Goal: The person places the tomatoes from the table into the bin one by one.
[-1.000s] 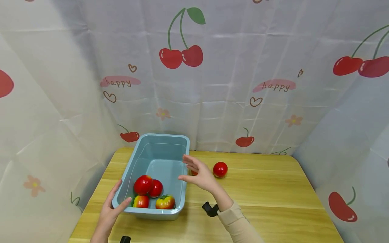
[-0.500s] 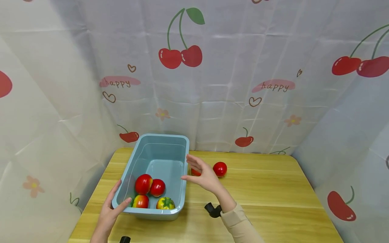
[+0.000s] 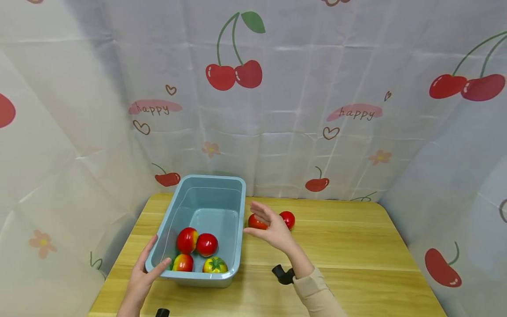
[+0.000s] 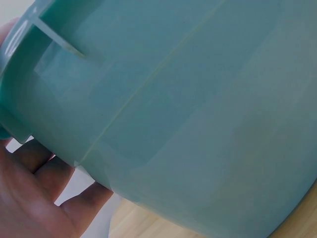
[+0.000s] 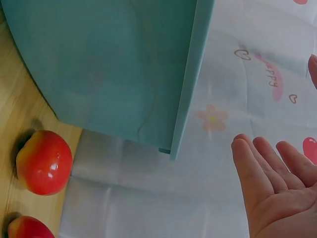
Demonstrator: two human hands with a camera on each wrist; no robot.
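A pale blue plastic bin (image 3: pixel 215 218) stands on the left of the table. My left hand (image 3: pixel 138 281) grips its near left corner, thumb over the rim and fingers against the outer wall, as the left wrist view shows of the bin (image 4: pixel 178 119). Several glossy round fruits lie in its near end: a red and yellow one (image 3: pixel 186 240), a red one (image 3: pixel 207 245) and a yellow one with a green star-shaped top (image 3: pixel 215 265) among them. Just right of the bin, my right hand (image 3: pixel 277 233) hovers with fingers extended and thumb apart, holding nothing.
Two red fruits lie on the wooden table (image 3: pixel 348 251) right of the bin: one (image 3: pixel 256 222) partly behind my right hand, another (image 3: pixel 288 219) farther right. A white cherry-print curtain (image 3: pixel 277 110) encloses the back and both sides.
My right hand has moved right, away from over the bin's right rim. Inside, the yellow fruit has turned its green top upward and the red one has shifted slightly right. My left hand keeps its grip.
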